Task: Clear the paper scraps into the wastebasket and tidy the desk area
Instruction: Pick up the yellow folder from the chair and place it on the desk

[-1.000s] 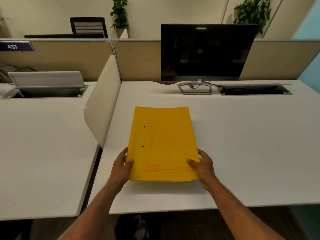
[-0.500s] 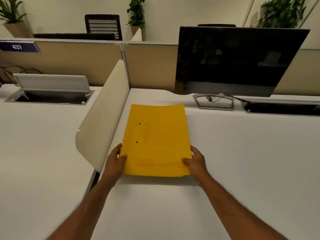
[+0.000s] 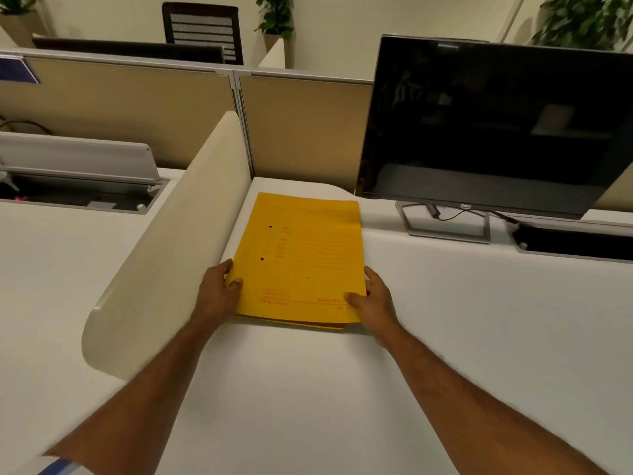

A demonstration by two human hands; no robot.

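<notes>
1. I see a yellow card filing folder [image 3: 301,255], with red print and two small punched holes, toward the far left corner of the white bench [image 3: 462,337].
2. Its left edge runs just beside the cream curved divider panel [image 3: 178,234] that stands along the bench's left edge. Its far edge sits near the tan partition wall [image 3: 301,132] at the back.
3. The left hand [image 3: 215,296] grips the folder's left edge close to the near corner. The thumb lies on the cover and the fingers [image 3: 226,267] curl round the side.
4. The right hand [image 3: 375,303] grips the right edge opposite, with the thumb pressed on the cover by the red print and the other fingers wrapped round the edge.
5. More yellow card shows under the near edge, slightly out of line with the cover. A shadow lies beneath it, and I cannot tell whether that edge touches the bench.
6. A black flat monitor [image 3: 496,125] on a silver frame stand [image 3: 445,231] stands at the bench's back edge, right of the folder. The folder's far right corner is near the screen's lower left corner but apart from it.
7. Right of the stand, an open cable tray [image 3: 575,243] is set into the bench along its back edge.
8. Beyond the divider, a neighbouring white bench [image 3: 51,286] carries a raised grey flap [image 3: 75,157] over its own tray.
9. Behind the partition stand a black mesh-backed chair [image 3: 202,29] and a potted green plant [image 3: 275,18].
</notes>
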